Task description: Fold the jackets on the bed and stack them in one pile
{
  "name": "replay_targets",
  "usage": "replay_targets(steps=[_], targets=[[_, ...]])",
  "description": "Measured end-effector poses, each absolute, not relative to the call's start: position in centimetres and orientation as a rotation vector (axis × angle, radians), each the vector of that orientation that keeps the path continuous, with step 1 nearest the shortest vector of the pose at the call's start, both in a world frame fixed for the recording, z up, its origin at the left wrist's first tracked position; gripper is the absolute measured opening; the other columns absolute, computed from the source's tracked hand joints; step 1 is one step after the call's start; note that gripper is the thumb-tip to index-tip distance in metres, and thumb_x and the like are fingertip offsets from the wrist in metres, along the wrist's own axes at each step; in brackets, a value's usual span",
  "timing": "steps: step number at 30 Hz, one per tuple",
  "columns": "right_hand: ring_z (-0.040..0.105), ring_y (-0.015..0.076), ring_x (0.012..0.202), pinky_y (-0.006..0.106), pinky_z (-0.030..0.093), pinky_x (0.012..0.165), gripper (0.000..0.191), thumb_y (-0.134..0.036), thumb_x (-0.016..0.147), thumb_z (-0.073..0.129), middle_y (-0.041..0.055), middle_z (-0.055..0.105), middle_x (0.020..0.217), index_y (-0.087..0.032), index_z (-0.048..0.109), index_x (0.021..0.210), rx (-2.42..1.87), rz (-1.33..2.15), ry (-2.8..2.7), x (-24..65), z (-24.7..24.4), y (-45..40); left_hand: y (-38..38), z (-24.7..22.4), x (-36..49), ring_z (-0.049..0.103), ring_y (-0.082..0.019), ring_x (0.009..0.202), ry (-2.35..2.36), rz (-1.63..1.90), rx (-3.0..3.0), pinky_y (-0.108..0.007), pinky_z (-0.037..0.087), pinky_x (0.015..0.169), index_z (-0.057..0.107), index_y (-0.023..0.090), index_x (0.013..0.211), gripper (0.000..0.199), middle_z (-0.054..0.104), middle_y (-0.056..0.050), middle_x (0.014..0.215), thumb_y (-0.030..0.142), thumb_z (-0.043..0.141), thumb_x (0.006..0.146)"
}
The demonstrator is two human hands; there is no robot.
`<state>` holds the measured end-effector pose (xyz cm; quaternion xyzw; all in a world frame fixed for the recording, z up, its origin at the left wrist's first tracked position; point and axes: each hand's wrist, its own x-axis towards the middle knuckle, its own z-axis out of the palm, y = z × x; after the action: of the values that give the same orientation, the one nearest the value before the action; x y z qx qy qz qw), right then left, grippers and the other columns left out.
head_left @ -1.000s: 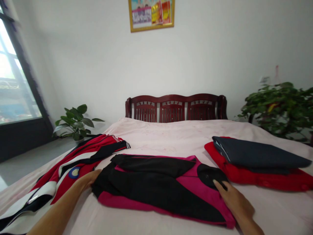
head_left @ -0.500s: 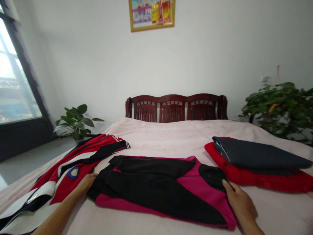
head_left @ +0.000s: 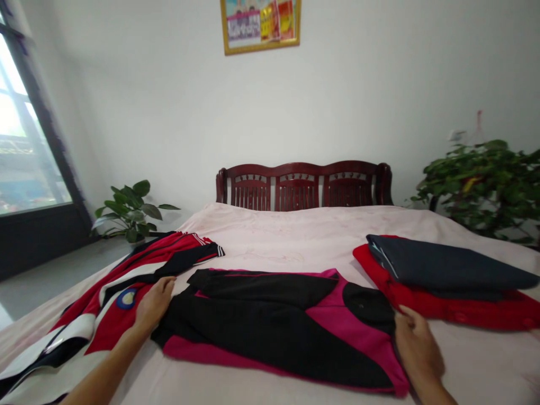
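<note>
Flanking one black-magenta garment (head_left: 274, 326): two hands; right hand (head_left: 419, 344) pinching edge, left hand's (head_left: 155, 304) grip unclear.

From my feed I read matt, soft-looking cloth in the black and magenta garment (head_left: 270, 326), smoother matt cloth in the dark folded garment (head_left: 447, 267), faintly wrinkled cloth in the pale pink bedsheet (head_left: 261, 233), and glossy, reddish-brown wood in the headboard (head_left: 297, 185).

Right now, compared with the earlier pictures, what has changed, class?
The right hand has slid rightward to the edge of the black-and-magenta garment. The left hand has moved slightly forward, beside the other end, which has shifted slightly left. The folded stack and striped clothing stayed put.
</note>
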<state>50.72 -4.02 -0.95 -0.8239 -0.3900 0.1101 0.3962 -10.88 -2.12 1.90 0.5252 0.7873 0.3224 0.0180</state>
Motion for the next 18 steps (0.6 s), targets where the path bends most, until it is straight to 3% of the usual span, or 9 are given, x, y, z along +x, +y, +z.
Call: replay_targets(steps=[3, 6, 11, 15, 18], targets=[[0.060, 0.0339, 0.114, 0.046, 0.047, 0.096, 0.060, -0.045, 0.087, 0.029, 0.0191, 0.063, 0.126, -0.013, 0.057, 0.129, -1.878, 0.072, -1.172, 48.6, 0.1, -3.8, -1.1, 2.1, -7.1, 0.059, -0.024, 0.125, 2.311, 0.859, 2.068, -0.036, 0.041, 0.110, 0.064, 0.016, 0.124, 0.045, 0.066, -0.012, 0.132, 0.036, 0.036, 0.095], [0.056, 0.0299, 0.122, 0.046, 0.041, 0.107, 0.055, -0.044, 0.090, 0.031, 0.0154, 0.063, 0.130, -0.015, 0.060, 0.126, -1.667, -0.093, -1.559, 44.7, 1.3, -3.8, 0.1, 1.8, -3.3, 0.046, -0.029, 0.138, 2.277, 0.568, 2.320, -0.043, 0.032, 0.116, 0.060, 0.015, 0.134, 0.050, 0.057, -0.014, 0.144, 0.040, 0.039, 0.096], [0.039, 0.0258, 0.142, 0.046, 0.034, 0.116, 0.058, -0.048, 0.098, 0.034, 0.0082, 0.046, 0.153, -0.020, 0.047, 0.146, -1.500, -0.121, -2.064, 37.8, -0.1, -5.4, 1.5, 0.2, -1.1, 0.034, -0.035, 0.145, 2.361, 0.200, 2.426, -0.055, 0.026, 0.116, 0.050, 0.025, 0.146, 0.054, 0.045, -0.013, 0.154, 0.046, 0.043, 0.097], [0.037, 0.0303, 0.144, 0.052, 0.031, 0.117, 0.063, -0.057, 0.096, 0.040, 0.0100, 0.042, 0.155, -0.023, 0.046, 0.148, -1.588, -0.048, -2.315, 36.4, -3.3, -6.1, 1.4, -1.0, -2.0, 0.029, -0.038, 0.147, 2.364, 0.037, 2.349, -0.065, 0.029, 0.111, 0.041, 0.028, 0.151, 0.060, 0.035, -0.015, 0.159, 0.050, 0.044, 0.095], [0.034, 0.0316, 0.145, 0.055, 0.029, 0.118, 0.064, -0.060, 0.096, 0.038, 0.0098, 0.039, 0.156, -0.024, 0.046, 0.149, -1.711, -0.025, -2.328, 37.5, -4.3, -5.8, 0.9, -1.1, -2.9, 0.024, -0.037, 0.149, 2.313, 0.027, 2.306, -0.064, 0.035, 0.108, 0.039, 0.029, 0.151, 0.062, 0.030, -0.013, 0.161, 0.051, 0.045, 0.094]])
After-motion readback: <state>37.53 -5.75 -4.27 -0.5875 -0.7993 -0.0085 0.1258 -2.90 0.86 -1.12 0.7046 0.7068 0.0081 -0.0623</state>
